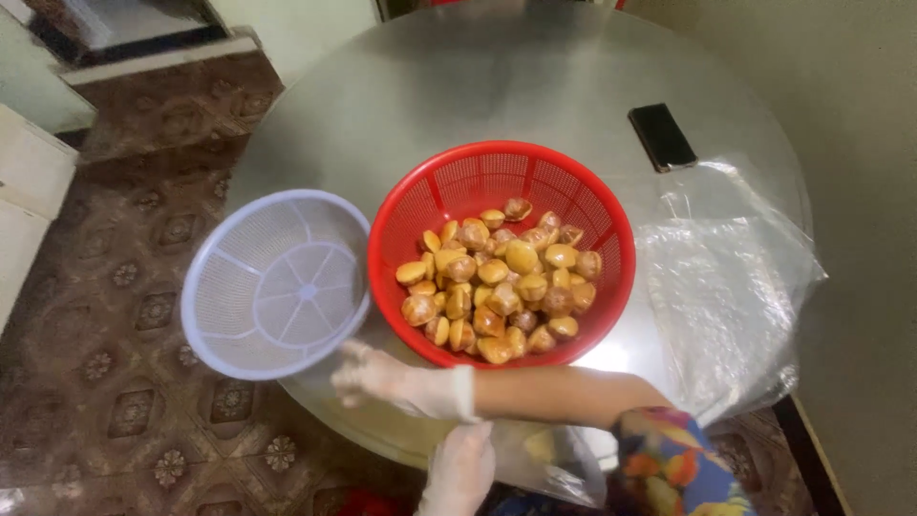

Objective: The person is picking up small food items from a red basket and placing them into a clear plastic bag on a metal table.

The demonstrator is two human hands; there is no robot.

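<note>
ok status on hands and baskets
Right hand gloved, reaching across, fingers at white basket rim. Left hand gloved, low, empty. Red basket full of brown fruit. Nothing between.

A round grey glossy-topped table (535,86) stands on a brown floor of patterned floral tiles (124,287); a pale plain wall (860,115) runs right, perhaps plastered.
</note>
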